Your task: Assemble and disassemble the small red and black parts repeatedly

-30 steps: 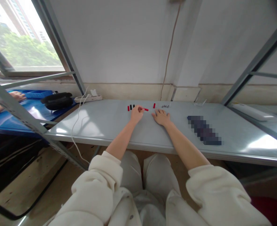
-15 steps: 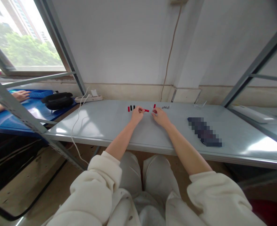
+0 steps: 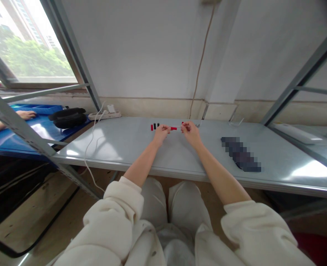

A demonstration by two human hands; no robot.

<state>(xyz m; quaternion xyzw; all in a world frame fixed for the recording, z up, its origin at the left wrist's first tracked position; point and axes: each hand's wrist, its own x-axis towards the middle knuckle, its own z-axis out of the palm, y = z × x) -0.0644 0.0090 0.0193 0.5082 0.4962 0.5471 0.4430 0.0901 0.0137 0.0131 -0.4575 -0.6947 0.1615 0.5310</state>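
Note:
My left hand [image 3: 160,135] is closed in a pinch on a small red cylinder [image 3: 173,128], which points right toward my other hand. My right hand [image 3: 191,133] is also pinched, level with the cylinder's free end; what its fingers hold is too small to make out. A thin pale strip shows between the two. Just left of my left hand, a short red piece [image 3: 151,127] and two black pieces [image 3: 154,126] stand in a row. Behind my right fingers a bit of red shows, and small grey pieces [image 3: 198,125] are partly hidden by that hand.
The grey table [image 3: 119,147] carries a blurred-out dark item [image 3: 241,155] at right and a white power strip [image 3: 105,115] with a trailing cable at left. Beyond a metal post, another person's hand [image 3: 27,115] rests by a blue tray [image 3: 44,108] and a black case [image 3: 69,118].
My right hand has risen slightly and shifted over the grey pieces, its fingers now level with the red cylinder. My left hand stays nearly still. The other person's hand has lowered.

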